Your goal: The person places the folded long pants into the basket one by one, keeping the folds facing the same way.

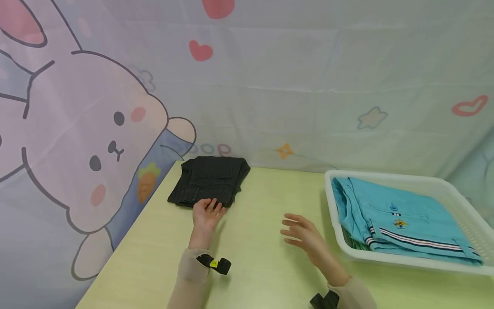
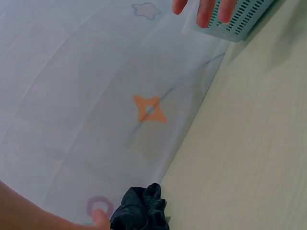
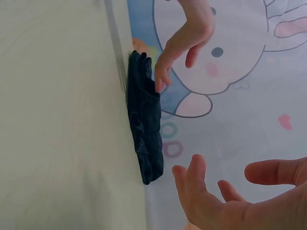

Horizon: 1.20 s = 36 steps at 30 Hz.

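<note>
A folded black garment (image 1: pixel 210 178), which looks like trousers, lies at the back left corner of the table. My left hand (image 1: pixel 207 216) is at its front edge, palm partly up and fingers loosely bent, gripping nothing. In the right wrist view the left fingertips (image 3: pixel 162 81) are close over the garment (image 3: pixel 146 120); whether they touch it I cannot tell. My right hand (image 1: pixel 305 236) hovers over the middle of the table, fingers spread and holding nothing. The left wrist view shows only the garment's crumpled end (image 2: pixel 141 208) beside my left thumb.
To the right stands a white perforated basket (image 1: pixel 401 176). Inside it lies a folded light blue garment (image 1: pixel 405 214) with striped trim, and something green shows underneath. A printed curtain (image 1: pixel 278 86) hangs along the table's (image 1: pixel 266 266) back and left edges.
</note>
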Each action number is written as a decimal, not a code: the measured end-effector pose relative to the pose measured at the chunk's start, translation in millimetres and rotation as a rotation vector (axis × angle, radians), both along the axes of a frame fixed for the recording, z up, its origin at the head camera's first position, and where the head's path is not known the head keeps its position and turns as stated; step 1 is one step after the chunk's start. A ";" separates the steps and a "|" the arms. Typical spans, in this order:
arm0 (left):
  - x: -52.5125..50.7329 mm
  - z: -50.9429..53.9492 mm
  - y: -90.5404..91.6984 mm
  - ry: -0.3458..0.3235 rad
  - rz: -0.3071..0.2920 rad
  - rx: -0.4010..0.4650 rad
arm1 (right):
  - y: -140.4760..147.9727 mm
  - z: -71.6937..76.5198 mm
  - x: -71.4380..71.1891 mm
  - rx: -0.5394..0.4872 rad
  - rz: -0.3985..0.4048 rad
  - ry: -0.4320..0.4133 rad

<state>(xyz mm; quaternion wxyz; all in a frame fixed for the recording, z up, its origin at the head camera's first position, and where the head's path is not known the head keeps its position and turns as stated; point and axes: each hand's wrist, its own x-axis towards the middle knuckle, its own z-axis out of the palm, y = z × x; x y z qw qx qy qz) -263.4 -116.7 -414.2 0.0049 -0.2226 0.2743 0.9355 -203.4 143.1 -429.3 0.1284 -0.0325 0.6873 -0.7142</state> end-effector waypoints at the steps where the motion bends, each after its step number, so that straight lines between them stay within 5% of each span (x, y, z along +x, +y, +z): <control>1: -1.2 -0.5 -3.2 -0.002 0.002 -0.016 | -0.7 -1.1 -0.8 -0.003 0.005 -0.002; 24: -22.4 -3.4 -82.8 -0.142 0.096 -0.314 | -11.5 -19.3 -19.2 -0.039 0.111 -0.065; 36: -31.7 -6.6 -119.7 -0.172 -0.055 -0.236 | -21.6 -25.4 -30.5 -0.074 0.130 -0.115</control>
